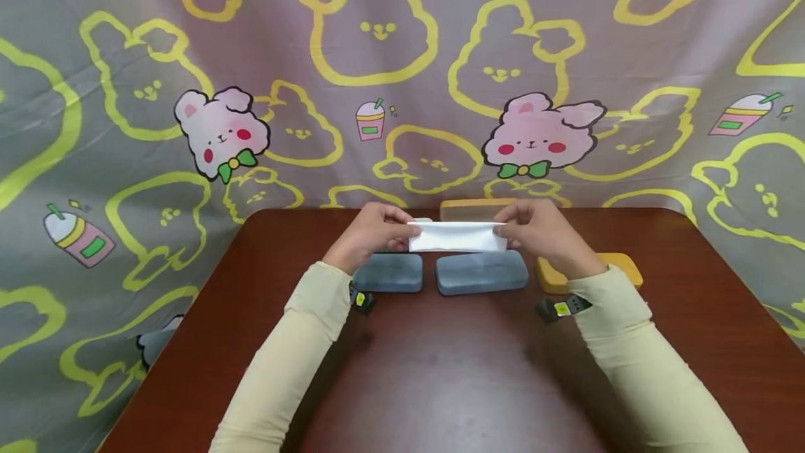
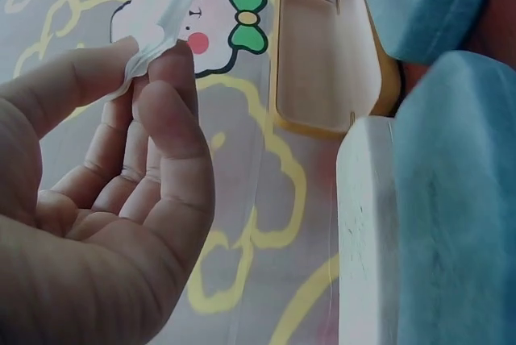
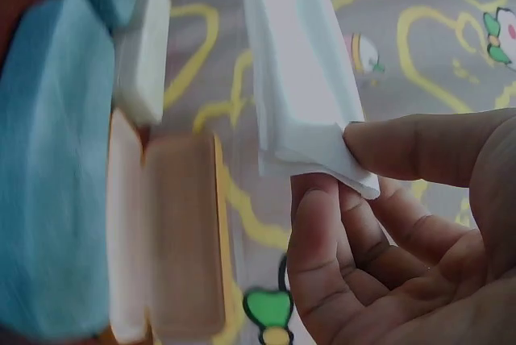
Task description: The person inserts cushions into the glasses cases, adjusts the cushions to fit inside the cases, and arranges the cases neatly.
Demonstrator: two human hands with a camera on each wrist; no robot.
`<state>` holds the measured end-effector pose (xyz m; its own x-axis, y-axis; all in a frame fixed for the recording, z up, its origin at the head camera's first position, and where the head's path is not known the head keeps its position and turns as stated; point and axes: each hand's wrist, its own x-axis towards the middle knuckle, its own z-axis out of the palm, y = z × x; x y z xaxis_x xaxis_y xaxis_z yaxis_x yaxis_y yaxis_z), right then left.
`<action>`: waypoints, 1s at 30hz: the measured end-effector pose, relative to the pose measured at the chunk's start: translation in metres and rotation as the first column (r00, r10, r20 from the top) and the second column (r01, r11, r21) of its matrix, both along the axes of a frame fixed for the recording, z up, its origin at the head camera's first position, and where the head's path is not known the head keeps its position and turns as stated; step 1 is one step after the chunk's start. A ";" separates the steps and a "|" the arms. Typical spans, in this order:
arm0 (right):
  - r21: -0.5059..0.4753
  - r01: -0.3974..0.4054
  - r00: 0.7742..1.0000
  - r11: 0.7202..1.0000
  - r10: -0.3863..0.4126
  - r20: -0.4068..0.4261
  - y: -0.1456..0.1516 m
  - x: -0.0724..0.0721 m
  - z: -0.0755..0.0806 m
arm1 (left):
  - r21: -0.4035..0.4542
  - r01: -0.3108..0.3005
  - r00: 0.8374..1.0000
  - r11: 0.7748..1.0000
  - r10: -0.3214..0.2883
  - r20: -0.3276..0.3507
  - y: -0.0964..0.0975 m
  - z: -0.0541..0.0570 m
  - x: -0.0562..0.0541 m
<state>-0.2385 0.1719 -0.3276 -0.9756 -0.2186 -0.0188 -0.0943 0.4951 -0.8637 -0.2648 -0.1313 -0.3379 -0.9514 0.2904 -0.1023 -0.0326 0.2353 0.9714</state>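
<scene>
A strip of folded white cloth (image 1: 458, 237) is stretched level between both hands, above the glasses cases. My left hand (image 1: 371, 231) pinches its left end between thumb and fingers; the left wrist view shows the thin edge of the cloth (image 2: 165, 39) there. At the other end, my right hand (image 1: 542, 233) pinches a corner, and several layers of the fold show in the right wrist view. Just below the cloth lie two blue glasses cases (image 1: 481, 272), the left one (image 1: 390, 272) close to my left hand. A yellow glasses case (image 1: 619, 268) is partly hidden by my right wrist.
Toward the back, a yellow glasses case (image 2: 310, 55) stands open with a pale lining. A white glasses case (image 2: 364, 224) lies behind the blue ones, mostly hidden in the head view. A patterned curtain (image 1: 402, 110) hangs at the far edge of the brown table (image 1: 434, 369).
</scene>
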 end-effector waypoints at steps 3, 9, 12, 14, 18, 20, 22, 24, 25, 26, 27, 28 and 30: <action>-0.003 0.010 1.000 1.000 -0.010 0.001 0.010 -0.007 0.003 | -0.013 -0.007 1.000 1.000 0.007 -0.002 0.010 0.001 -0.006; 0.006 0.030 1.000 1.000 -0.030 0.009 0.023 -0.015 0.003 | -0.016 -0.010 1.000 1.000 0.010 0.016 0.027 0.000 -0.015; 0.020 0.039 0.999 0.999 -0.039 0.018 0.029 -0.017 0.002 | -0.014 -0.008 1.000 1.000 0.008 0.016 0.034 -0.002 -0.019; 0.020 0.041 0.999 0.999 -0.042 0.024 0.032 -0.019 0.001 | -0.009 -0.004 1.000 1.000 0.004 0.016 0.039 -0.003 -0.021; 0.027 0.058 0.997 0.998 -0.059 0.043 0.036 -0.026 -0.002 | -0.018 -0.009 1.000 1.000 0.009 0.026 0.045 -0.006 -0.028; 0.044 0.078 0.995 0.996 -0.080 0.053 0.037 -0.031 -0.004 | -0.020 -0.015 0.999 1.000 0.015 0.028 0.047 -0.008 -0.031; 0.056 0.095 0.993 0.994 -0.098 0.062 0.037 -0.037 -0.006 | -0.015 -0.019 0.999 1.000 0.020 0.038 0.048 -0.010 -0.035; 0.063 0.106 0.991 0.992 -0.110 0.073 0.037 -0.041 -0.009 | -0.013 -0.025 0.999 1.000 0.025 0.047 0.050 -0.013 -0.038; 0.062 0.109 0.990 0.992 -0.114 0.082 0.037 -0.044 -0.011 | -0.014 -0.029 0.998 0.999 0.030 0.055 0.051 -0.014 -0.039; 0.060 0.114 0.989 0.992 -0.119 0.089 0.037 -0.047 -0.013 | -0.016 -0.034 0.997 0.999 0.035 0.064 0.052 -0.015 -0.041; 0.055 0.122 0.987 0.991 -0.127 0.099 0.038 -0.049 -0.016 | -0.024 -0.039 0.997 0.999 0.041 0.069 0.054 -0.016 -0.043; 0.051 0.129 0.985 0.990 -0.134 0.108 0.037 -0.052 -0.018 | -0.036 -0.045 0.996 0.998 0.047 0.071 0.055 -0.018 -0.045; 0.050 0.153 0.979 0.987 -0.158 0.131 0.037 -0.058 -0.023 | -0.048 -0.059 0.995 0.997 0.063 0.080 0.058 -0.020 -0.049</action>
<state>-0.2963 0.2087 -0.3506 -0.9857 -0.0606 -0.1569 0.1017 0.5286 -0.8427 -0.3139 -0.0738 -0.3579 -0.9552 0.2253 -0.1922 -0.1272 0.2739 0.9533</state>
